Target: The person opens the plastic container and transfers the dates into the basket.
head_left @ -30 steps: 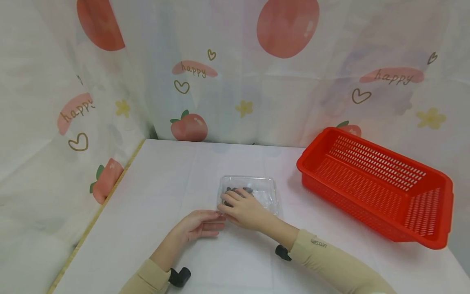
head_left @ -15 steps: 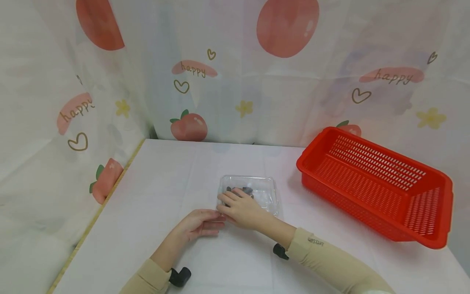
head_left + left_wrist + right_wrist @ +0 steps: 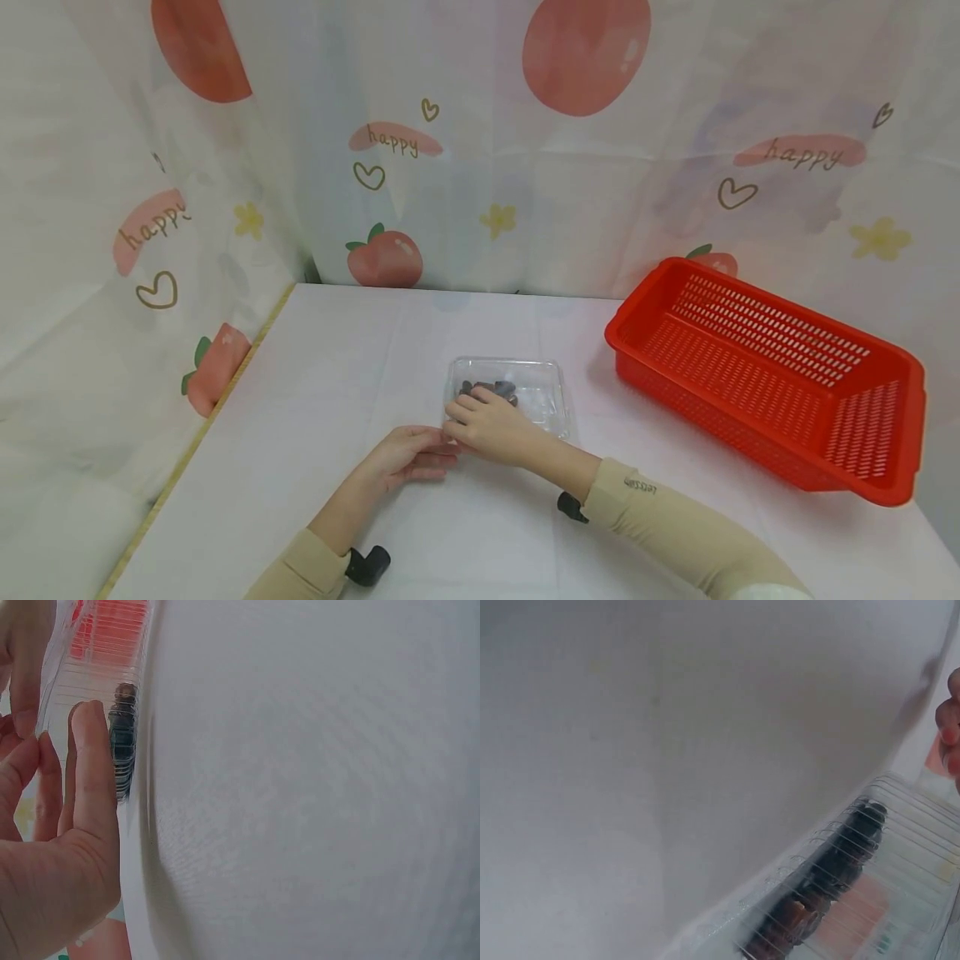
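Clear box (image 3: pixel 542 402) with dark pieces (image 3: pixel 505 390) inside: just below centre of the head view. Changed: my right hand (image 3: pixel 491 429) has drawn slightly toward the box's lower-left corner, baring more of the pieces; my left hand (image 3: pixel 411 457) stays put. Handling seems centred on that corner. Left thumb and fingertip appear to pinch the box's edge; right grip, can't tell. "happy" legible on backdrop (image 3: pixel 396 142), upper frame; right sleeve (image 3: pixel 675 517) print unclear.
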Motion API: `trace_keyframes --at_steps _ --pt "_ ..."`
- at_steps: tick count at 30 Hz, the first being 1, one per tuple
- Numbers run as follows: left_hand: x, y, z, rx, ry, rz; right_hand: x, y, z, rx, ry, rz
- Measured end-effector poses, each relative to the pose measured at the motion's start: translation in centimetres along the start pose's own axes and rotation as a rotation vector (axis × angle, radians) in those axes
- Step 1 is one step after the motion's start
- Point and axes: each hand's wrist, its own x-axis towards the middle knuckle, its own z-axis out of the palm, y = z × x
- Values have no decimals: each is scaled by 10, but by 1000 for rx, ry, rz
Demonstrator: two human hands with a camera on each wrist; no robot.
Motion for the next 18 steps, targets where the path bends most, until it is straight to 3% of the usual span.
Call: trace_keyframes --at_steps 6,18 --pt "0 -1 -1 -8 0 11 1 1 2 8 -39 -33" --pt "1 0 4 55 73 61 3 3 4 -66 -79 -91"
